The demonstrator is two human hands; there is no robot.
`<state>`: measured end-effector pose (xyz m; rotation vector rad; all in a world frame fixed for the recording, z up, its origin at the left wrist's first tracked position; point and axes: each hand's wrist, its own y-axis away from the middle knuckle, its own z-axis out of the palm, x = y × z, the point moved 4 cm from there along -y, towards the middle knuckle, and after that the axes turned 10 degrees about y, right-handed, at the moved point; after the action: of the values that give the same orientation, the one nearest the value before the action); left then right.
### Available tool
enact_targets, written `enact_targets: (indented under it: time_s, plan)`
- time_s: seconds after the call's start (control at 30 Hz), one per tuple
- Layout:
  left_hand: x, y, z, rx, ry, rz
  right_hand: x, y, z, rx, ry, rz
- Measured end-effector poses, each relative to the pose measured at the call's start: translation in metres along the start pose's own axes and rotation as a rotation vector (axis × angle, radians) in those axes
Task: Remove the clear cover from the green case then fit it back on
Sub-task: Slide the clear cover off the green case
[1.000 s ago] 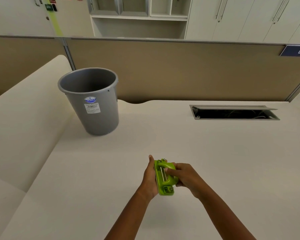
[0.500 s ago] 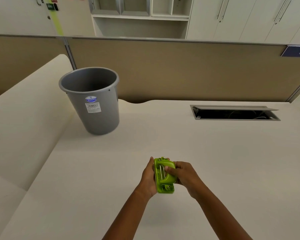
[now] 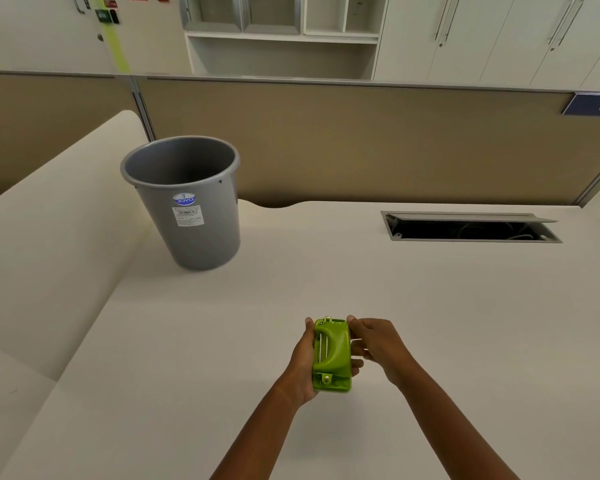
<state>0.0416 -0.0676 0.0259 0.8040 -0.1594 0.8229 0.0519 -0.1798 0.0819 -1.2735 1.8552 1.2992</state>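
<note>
The green case (image 3: 331,355) is held above the cream bench (image 3: 465,323), between both hands. The left hand (image 3: 303,362) cups its left edge, fingers wrapped beneath; the right hand (image 3: 374,344) grips its right edge, fingers (image 3: 352,322) curled on the far corner. A clear cover cannot be made out.

One green case (image 3: 331,355), one grey bin (image 3: 187,216), two hands.
</note>
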Motion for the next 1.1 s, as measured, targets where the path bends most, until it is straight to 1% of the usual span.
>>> enact_targets:
  time_s: [0.13,0.33,0.47,0.6,0.77,0.93,1.03,1.1]
  plan:
    - [-0.001,0.001,0.001,-0.005,-0.019,-0.017,0.003,-0.001,0.002,-0.036,-0.14,0.074]
    - [-0.003,0.001,0.0,-0.007,-0.044,-0.014,0.005,0.0,0.004,-0.048,-0.137,0.164]
    - [-0.001,0.002,0.003,-0.006,-0.016,-0.003,0.008,0.002,0.006,-0.091,-0.286,0.225]
    - [0.005,0.001,0.001,0.014,0.075,0.047,0.003,0.006,0.009,-0.122,-0.371,0.187]
    - [0.025,-0.006,-0.005,0.022,0.3,0.194,0.006,0.013,0.013,-0.016,-0.345,0.096]
    - [0.039,-0.006,-0.005,0.02,0.348,0.246,0.007,0.023,0.024,-0.103,-0.382,0.098]
    - [0.039,-0.007,-0.002,0.015,0.372,0.255,0.004,0.022,0.023,-0.128,-0.459,0.112]
    - [0.04,-0.007,-0.001,0.014,0.388,0.253,0.003,0.022,0.024,-0.178,-0.532,0.14]
